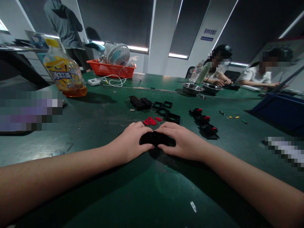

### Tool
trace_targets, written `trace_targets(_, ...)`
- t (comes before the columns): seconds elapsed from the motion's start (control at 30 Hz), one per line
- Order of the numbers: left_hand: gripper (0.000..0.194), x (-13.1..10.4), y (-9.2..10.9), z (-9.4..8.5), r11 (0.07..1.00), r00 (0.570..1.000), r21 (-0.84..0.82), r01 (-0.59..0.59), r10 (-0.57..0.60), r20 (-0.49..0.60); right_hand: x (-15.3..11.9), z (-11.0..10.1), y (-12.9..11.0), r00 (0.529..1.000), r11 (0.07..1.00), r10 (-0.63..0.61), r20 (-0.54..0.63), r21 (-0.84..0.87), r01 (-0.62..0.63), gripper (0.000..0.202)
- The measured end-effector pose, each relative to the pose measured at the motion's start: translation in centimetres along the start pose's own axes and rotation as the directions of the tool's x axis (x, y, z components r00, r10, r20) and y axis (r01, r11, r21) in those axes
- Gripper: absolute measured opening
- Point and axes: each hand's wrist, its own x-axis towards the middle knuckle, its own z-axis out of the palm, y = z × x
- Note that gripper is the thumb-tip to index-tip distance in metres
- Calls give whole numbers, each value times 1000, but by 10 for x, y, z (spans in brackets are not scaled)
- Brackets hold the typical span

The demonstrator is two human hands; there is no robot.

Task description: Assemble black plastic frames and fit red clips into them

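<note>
A dark black part (pixel 155 139) is held between both hands over the green table (pixel 142 196). My left hand (pixel 133 141) grips its left side, thumb below and fingers above. On its right side, my right hand (pixel 182 139) has the same kind of grip. The fingers hide much of the part's outline. Just beyond the hands lie small red pieces (pixel 150 121) and black square frames (pixel 172 118). Farther back is a cluster of black blocks (pixel 140 103). To the right, black assemblies with red tips (pixel 203 119) form a row.
A drink bottle (pixel 65 72) stands at the left, near an orange basket (pixel 111 69) holding a fan. Metal bowls (pixel 193 89) are at the back right. A blue bin (pixel 280 109) sits at the right edge. Two people sit across the table; another stands behind.
</note>
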Motion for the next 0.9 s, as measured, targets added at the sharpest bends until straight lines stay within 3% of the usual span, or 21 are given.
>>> trace_targets(0.9,38,1,1,-2,1000,1000,8,16,-16,12,0,0,1,1000,1000,-15,16,-9,15,26)
